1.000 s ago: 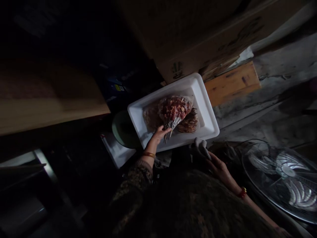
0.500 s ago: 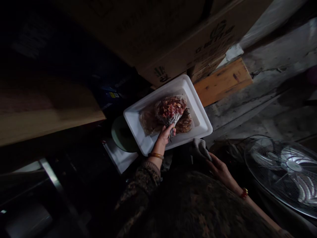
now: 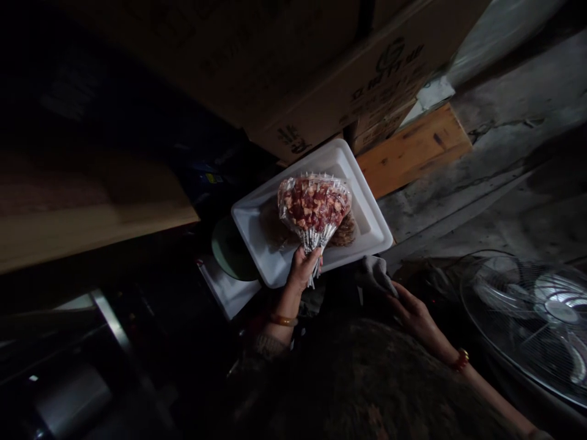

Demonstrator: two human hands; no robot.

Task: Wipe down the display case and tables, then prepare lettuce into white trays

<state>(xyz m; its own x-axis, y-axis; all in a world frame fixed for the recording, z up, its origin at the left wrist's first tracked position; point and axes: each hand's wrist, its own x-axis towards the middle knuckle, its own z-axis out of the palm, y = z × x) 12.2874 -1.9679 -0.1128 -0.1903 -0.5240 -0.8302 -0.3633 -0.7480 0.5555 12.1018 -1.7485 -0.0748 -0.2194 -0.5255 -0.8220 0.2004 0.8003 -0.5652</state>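
Note:
My left hand (image 3: 305, 266) is closed around the stick ends of a bundle of meat skewers (image 3: 314, 205). Clear plastic wraps the red and pale meat, which fans out above the fist. Beneath the bundle lies a white plastic tray (image 3: 367, 215), tilted in my view. More skewers (image 3: 345, 232), browner in colour, rest in that tray, partly covered by the raised bundle. To the right of the tray, my right hand (image 3: 413, 311) grips a grey cloth (image 3: 375, 272); the fingertips are partly hidden in shadow.
Large cardboard boxes (image 3: 316, 116) stand behind the tray, with a wooden board (image 3: 415, 150) beside them. A green basin (image 3: 232, 250) sits at the tray's left. On the right is a fan (image 3: 536, 318) with a wire guard. The left side is dark, with a wooden edge (image 3: 151, 232).
My left hand has lifted the skewer bundle up from the tray towards me, so it looks larger and brighter. My right hand, still on the cloth, has shifted slightly right in view.

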